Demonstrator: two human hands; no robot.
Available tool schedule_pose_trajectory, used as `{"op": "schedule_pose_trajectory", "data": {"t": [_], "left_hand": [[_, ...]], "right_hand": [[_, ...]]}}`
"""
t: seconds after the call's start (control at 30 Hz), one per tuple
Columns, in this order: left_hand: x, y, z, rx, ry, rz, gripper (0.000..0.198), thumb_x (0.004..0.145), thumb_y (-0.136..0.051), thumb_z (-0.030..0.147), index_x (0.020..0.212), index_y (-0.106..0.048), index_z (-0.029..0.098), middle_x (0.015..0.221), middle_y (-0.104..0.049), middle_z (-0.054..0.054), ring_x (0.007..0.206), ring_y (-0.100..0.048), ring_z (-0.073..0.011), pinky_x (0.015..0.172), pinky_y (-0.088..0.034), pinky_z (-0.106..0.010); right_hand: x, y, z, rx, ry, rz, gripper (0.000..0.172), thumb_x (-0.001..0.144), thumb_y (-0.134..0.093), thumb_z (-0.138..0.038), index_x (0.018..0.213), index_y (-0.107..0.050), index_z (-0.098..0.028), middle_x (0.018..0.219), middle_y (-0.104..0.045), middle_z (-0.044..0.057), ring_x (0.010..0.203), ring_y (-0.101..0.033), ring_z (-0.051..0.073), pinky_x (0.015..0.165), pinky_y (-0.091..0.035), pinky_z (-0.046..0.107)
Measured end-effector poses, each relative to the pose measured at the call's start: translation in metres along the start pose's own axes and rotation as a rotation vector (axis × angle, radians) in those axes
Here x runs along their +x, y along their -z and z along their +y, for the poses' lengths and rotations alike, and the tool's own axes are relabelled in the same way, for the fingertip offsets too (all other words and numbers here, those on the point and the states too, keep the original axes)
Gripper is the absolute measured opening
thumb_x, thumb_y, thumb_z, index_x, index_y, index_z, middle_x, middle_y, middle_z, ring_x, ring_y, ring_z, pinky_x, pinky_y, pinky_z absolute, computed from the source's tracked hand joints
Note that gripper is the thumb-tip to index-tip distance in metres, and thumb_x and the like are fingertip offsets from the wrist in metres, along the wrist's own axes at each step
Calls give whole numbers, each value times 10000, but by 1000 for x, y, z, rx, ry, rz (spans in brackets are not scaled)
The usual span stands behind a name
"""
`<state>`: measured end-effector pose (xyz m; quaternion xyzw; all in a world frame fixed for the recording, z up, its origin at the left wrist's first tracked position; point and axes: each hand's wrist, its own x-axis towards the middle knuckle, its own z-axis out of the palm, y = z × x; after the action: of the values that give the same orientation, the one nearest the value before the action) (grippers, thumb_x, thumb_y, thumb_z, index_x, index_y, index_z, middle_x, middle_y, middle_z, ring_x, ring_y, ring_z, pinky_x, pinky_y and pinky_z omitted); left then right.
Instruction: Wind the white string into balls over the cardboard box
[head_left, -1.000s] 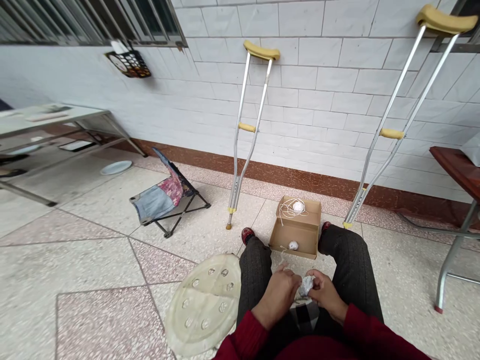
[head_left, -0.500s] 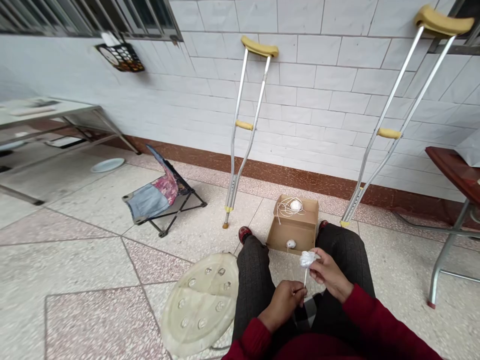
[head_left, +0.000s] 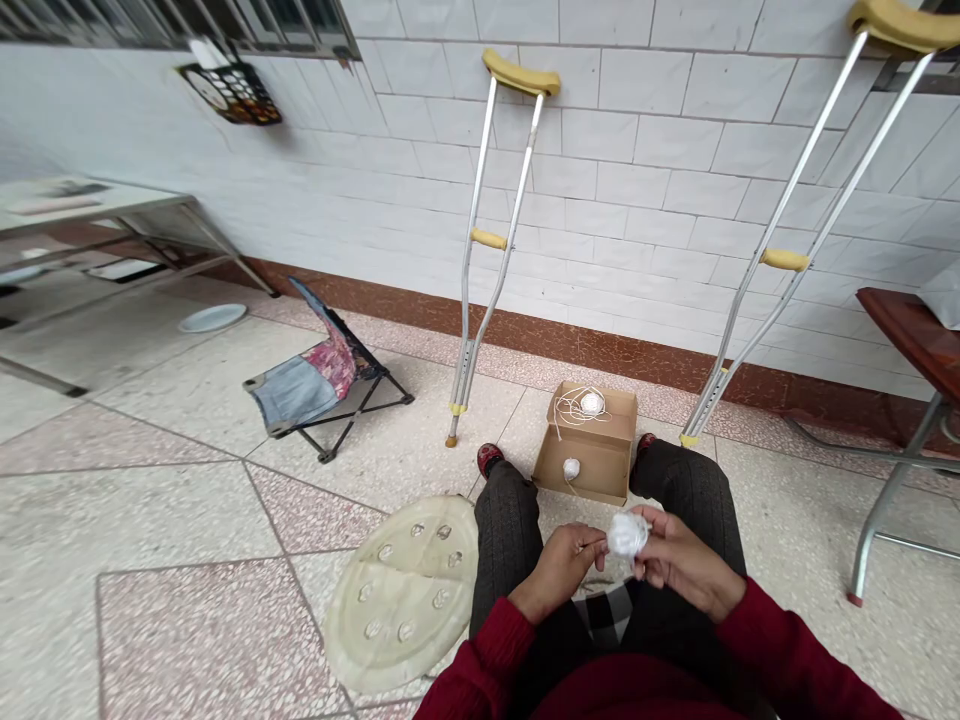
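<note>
In the head view, the person's right hand (head_left: 679,560) grasps a ball of white string (head_left: 627,534) in its curled fingers, above the knees. The left hand (head_left: 559,570) is half-closed beside the ball; whether it touches cannot be told. Just beyond lies an open cardboard box (head_left: 586,482), holding a smaller white ball (head_left: 571,468) and a ball with loose loops of string (head_left: 591,403). An aluminium crutch (head_left: 480,250) and another aluminium crutch (head_left: 780,290) lean on either side of the box.

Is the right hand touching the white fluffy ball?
Touching. The head view shows the right hand with its fingers pressed against the side of the white ball, holding it up.
</note>
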<state>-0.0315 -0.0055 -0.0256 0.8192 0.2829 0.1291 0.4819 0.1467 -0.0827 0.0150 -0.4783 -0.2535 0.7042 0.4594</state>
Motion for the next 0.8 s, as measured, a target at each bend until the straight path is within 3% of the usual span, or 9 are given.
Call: {"op": "schedule_pose_trajectory", "data": {"t": [0.1,0.2,0.3,0.4,0.5,0.6,0.7,0.8], "left_hand": [[-4,-14,4,73,16,-36,390,925,-447,288,592,-594,148,615,-605,1,668,-557,-126,757,-408,-226],[-9,-13,9,212,-21,-37,356,914,-464,249,586,-572,161,562,-580,18,603,-528,-115,923,-385,-283],[-10,3,12,312,-103,37,301,928,-443,230,687,-615,172,657,-631,2,675,-559,-131,1043,-305,-357],[-5,20,12,307,-157,66,280,935,-432,223,752,-639,180,734,-653,-4,775,-587,-143,1081,-257,-382],[1,24,9,189,-140,26,340,949,-405,231,692,-618,168,658,-619,19,698,-574,-118,1046,-303,-344],[2,14,6,102,-56,56,387,954,-394,271,644,-592,151,659,-608,-1,701,-566,-128,862,-413,-268],[-3,-4,6,105,1,28,391,943,-414,276,613,-578,145,673,-611,-19,698,-562,-133,708,-418,-225],[-8,-14,12,166,-41,-46,366,931,-448,257,597,-556,153,602,-581,7,631,-538,-114,818,-422,-240]], "right_hand": [[28,12,-6,-105,137,190,334,643,-715,-271,890,-516,-164,588,-579,-40,399,-484,70,331,-259,151],[53,23,19,-313,239,335,313,586,-712,-220,803,-490,-183,523,-542,-77,342,-407,50,316,-239,148],[50,23,50,-374,163,214,360,558,-711,-186,861,-517,-181,541,-548,-83,355,-434,57,327,-274,150],[23,10,61,-269,6,8,404,607,-706,-211,976,-547,-168,595,-575,-56,368,-450,60,321,-245,152],[-6,-7,44,-95,-44,-85,407,666,-710,-234,1036,-556,-167,675,-592,-28,415,-454,46,342,-228,154],[-18,-14,10,37,-29,-2,455,680,-718,-237,1090,-528,-192,705,-578,-31,454,-465,48,363,-220,155],[-4,-8,-18,-16,91,102,416,696,-693,-255,1069,-519,-196,647,-552,-43,465,-469,72,379,-249,166],[26,6,-19,-256,269,280,303,670,-675,-251,925,-521,-192,599,-533,-52,448,-444,83,395,-289,184]]}}
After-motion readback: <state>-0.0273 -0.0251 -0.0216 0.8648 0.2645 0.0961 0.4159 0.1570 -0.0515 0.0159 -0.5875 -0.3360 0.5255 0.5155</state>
